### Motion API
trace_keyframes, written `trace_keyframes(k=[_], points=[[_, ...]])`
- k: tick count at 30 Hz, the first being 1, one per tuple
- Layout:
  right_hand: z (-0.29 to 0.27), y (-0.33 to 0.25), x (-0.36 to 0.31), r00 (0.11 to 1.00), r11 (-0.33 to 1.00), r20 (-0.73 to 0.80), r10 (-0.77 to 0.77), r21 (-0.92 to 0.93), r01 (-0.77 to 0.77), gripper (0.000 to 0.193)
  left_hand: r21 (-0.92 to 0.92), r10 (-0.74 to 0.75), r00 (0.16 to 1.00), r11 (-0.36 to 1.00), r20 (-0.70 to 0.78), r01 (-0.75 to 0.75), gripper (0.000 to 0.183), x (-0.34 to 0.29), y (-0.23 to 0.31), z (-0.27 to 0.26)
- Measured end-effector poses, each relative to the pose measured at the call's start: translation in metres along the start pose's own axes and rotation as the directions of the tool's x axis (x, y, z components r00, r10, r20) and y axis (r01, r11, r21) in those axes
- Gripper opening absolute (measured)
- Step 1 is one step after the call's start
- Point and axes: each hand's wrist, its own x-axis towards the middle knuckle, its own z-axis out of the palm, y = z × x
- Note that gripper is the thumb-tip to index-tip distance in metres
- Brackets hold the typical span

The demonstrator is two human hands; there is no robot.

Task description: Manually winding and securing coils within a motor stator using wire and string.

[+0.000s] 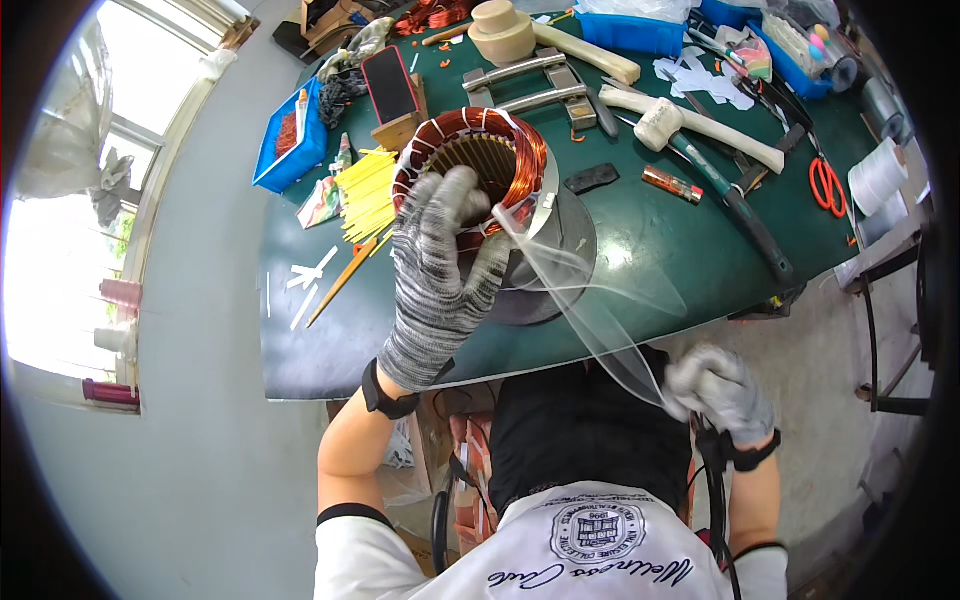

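Observation:
A motor stator [527,165] with copper windings, its coil ends bound by white lacing, stands on a dark round base [570,245] on the green table. My left hand [440,265], in a grey knitted glove, grips the stator's near left rim, fingers bent over into the bore and thumb at the front. From the stator's near side a whitish lacing cord [590,320] stretches to the lower right, smeared by motion into see-through loops. At its far end my gloved right hand [720,390] is closed on it beyond the table edge, partly blurred. The left fingertips are hidden.
Yellow strips [367,195], a phone [390,85] on a wooden stand and a blue tray [292,140] lie left. Rightward are a lighter [672,184], hammers [725,190], red-handled scissors [827,187] and a thread spool [878,177]. A metal frame [530,85] stands behind the stator.

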Motion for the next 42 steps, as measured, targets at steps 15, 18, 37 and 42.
trace_keyframes(k=[15, 18, 37, 42], points=[[0.061, -0.03, 0.125, 0.757, -0.015, 0.029, -0.653, -1.0, 0.025, 0.018, 0.196, 0.375, 0.926, 0.912, -0.036, -0.361, 0.029, 0.01, -0.007, -0.007], [0.06, -0.009, 0.162, 0.71, -0.037, 0.167, -0.684, -0.98, 0.195, 0.023, 0.296, 0.441, 0.895, 0.847, 0.069, -0.441, 0.032, 0.019, -0.002, -0.003], [0.08, -0.049, 0.166, 0.977, 0.677, 0.182, 0.111, 0.706, -0.208, 0.02, 0.319, 0.49, 0.866, 0.809, 0.097, -0.494, 0.028, 0.014, -0.012, 0.0], [0.061, -0.028, 0.169, 0.989, 0.982, -0.032, 0.148, 0.124, -0.143, 0.022, 0.206, 0.529, 0.847, 0.835, -0.047, -0.51, 0.029, 0.013, -0.036, -0.007]])
